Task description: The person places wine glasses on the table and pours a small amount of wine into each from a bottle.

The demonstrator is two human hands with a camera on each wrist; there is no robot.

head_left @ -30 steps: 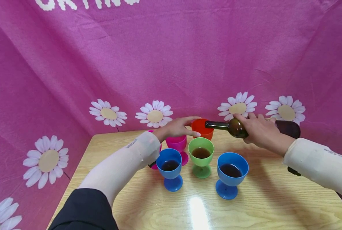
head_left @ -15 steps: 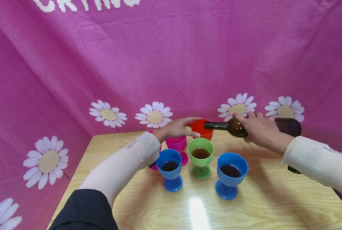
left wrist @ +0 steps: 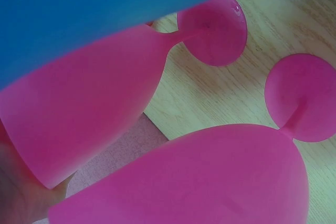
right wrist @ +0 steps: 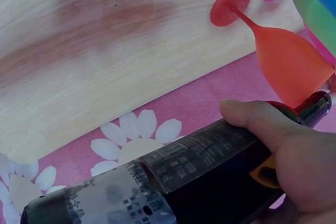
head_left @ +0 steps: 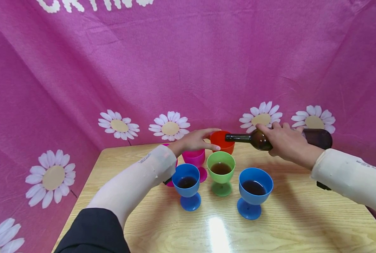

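My right hand (head_left: 284, 143) grips a dark glass wine bottle (head_left: 318, 138), tipped nearly level with its neck pointing left. The bottle's mouth lies over the bowl of a red goblet (head_left: 223, 150) at the back of the group. With thumb and fingers around its rim, my left hand (head_left: 192, 141) holds that goblet from the left. In the right wrist view the red goblet (right wrist: 286, 61) stands on its foot, the bottle's labels (right wrist: 205, 153) face the camera, and the thumb lies along the glass. No stream of liquid shows at the mouth.
Dark liquid sits in a green goblet (head_left: 221, 178), a left blue goblet (head_left: 186, 192) and a right blue goblet (head_left: 254, 199). Two pink goblets, one nearer (left wrist: 210, 177) and one beyond (left wrist: 94, 98), stand under my left forearm. A pink flowered cloth (head_left: 188, 70) hangs behind the wooden table (head_left: 162, 228).
The base end of the bottle has risen slightly with my right hand. My left hand and the goblets stay in place.
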